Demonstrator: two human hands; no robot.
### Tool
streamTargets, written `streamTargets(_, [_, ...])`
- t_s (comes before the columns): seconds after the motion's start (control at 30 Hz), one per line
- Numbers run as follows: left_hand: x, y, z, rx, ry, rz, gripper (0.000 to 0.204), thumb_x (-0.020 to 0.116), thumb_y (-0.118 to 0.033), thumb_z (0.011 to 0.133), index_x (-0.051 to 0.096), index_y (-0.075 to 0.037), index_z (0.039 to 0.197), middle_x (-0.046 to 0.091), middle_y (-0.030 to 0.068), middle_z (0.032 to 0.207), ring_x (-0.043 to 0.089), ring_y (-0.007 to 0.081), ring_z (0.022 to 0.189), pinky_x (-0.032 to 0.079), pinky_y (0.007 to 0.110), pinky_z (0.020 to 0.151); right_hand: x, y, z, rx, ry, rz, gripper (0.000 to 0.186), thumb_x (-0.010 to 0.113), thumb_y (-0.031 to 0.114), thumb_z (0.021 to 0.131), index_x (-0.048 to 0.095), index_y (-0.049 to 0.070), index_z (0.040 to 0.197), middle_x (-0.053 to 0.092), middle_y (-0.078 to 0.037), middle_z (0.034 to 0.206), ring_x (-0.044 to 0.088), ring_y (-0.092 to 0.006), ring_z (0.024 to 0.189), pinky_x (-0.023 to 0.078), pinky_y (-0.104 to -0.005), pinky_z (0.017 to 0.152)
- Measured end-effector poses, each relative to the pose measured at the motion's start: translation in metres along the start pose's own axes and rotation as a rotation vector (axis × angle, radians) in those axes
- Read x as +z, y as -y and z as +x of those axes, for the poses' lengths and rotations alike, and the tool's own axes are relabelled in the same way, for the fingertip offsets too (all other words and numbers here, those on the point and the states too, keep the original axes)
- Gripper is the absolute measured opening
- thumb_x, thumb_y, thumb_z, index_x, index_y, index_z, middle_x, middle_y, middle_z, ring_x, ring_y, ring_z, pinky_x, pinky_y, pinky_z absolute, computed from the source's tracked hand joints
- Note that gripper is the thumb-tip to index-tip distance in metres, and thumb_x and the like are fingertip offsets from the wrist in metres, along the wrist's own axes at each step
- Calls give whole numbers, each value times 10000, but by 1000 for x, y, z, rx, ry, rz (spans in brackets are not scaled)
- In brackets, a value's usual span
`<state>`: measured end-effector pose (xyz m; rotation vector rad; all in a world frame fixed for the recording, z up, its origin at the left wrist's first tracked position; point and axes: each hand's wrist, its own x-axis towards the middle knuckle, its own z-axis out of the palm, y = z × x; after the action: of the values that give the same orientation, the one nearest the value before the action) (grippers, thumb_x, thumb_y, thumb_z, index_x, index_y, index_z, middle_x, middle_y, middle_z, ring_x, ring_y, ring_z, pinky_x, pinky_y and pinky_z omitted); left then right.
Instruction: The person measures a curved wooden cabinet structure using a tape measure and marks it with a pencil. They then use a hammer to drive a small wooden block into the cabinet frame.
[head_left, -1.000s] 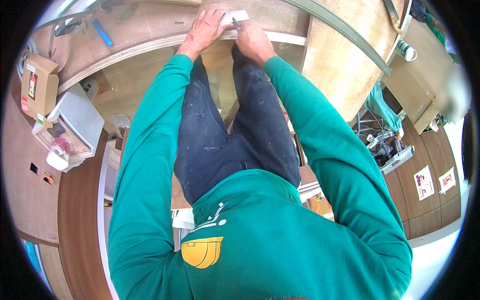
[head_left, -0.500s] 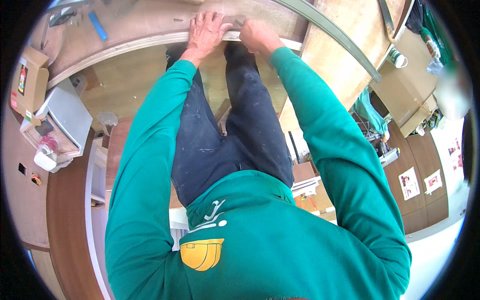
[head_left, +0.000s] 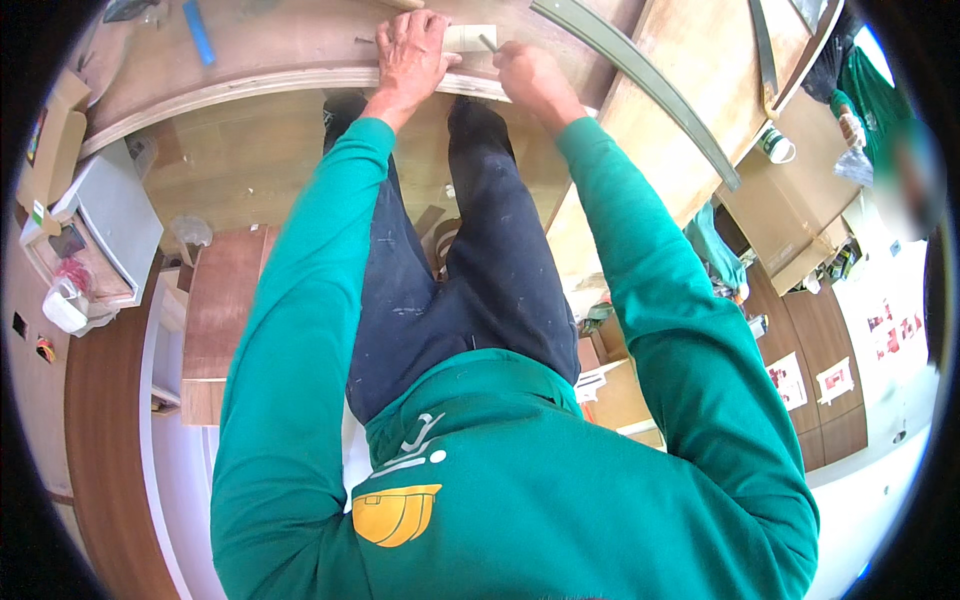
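Note:
At the top of the view, my left hand (head_left: pixel 412 50) lies with fingers outstretched on the wooden worktop, close to its front edge. Its thumb points toward a small pale rectangular piece (head_left: pixel 470 38) on the wood, and whether it presses on that piece is hard to see. Just right of the piece, my right hand (head_left: pixel 535 75) is closed around a thin grey rod-like tool (head_left: pixel 487 42). The tool's tip points up and left over the piece's right end; its exact kind is unclear.
A long curved-looking grey-green metal strip (head_left: pixel 640 90) crosses the worktop at right. A blue bar (head_left: pixel 198 32) lies at upper left. Below left are a cardboard box (head_left: pixel 60 140) and a white cabinet (head_left: pixel 115 215). Another person (head_left: pixel 870 100) is at far right beside large cardboard (head_left: pixel 800 200).
The pale piece between my hands now shows, where it was hardly visible before. My right hand has moved slightly right, away from the left. The whole view has shifted a little.

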<state>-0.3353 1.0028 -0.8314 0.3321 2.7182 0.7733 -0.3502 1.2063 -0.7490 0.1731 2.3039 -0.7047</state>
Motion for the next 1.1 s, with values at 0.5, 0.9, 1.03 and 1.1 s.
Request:
streamTargets(0.5, [-8, -24, -10, 2, -119, -124, 495, 818, -271, 890, 677, -105, 1334, 656, 109, 1346, 556, 358, 1322, 441, 497, 1125, 12, -8, -21, -90, 0, -114, 262, 548, 192, 1021, 688, -27, 984, 728, -313, 906, 714, -510, 885, 557, -599, 827])
streamTargets(0.9, [15, 4, -8, 76, -93, -148, 569, 825, -379, 863, 687, -163, 1371, 681, 80, 1321, 556, 331, 1321, 363, 511, 1160, 33, -9, -14, -128, 9, -156, 239, 555, 156, 985, 703, -15, 1062, 749, -309, 936, 746, -484, 908, 585, -568, 868])
streamTargets(1.03, [17, 6, -8, 93, -101, -156, 568, 816, -402, 872, 685, -175, 1375, 680, 67, 1333, 556, 322, 1318, 350, 506, 1165, 36, -6, -16, -110, -5, -146, 247, 541, 168, 1008, 693, -10, 1085, 743, -316, 912, 744, -489, 900, 584, -577, 856])
streamTargets(1.1, [19, 8, -8, 96, -104, -154, 571, 810, -423, 877, 684, -177, 1377, 680, 63, 1336, 554, 318, 1319, 350, 506, 1165, 37, -3, -18, -95, -10, -142, 243, 536, 165, 1012, 687, -6, 1095, 740, -323, 904, 742, -496, 895, 584, -584, 851])
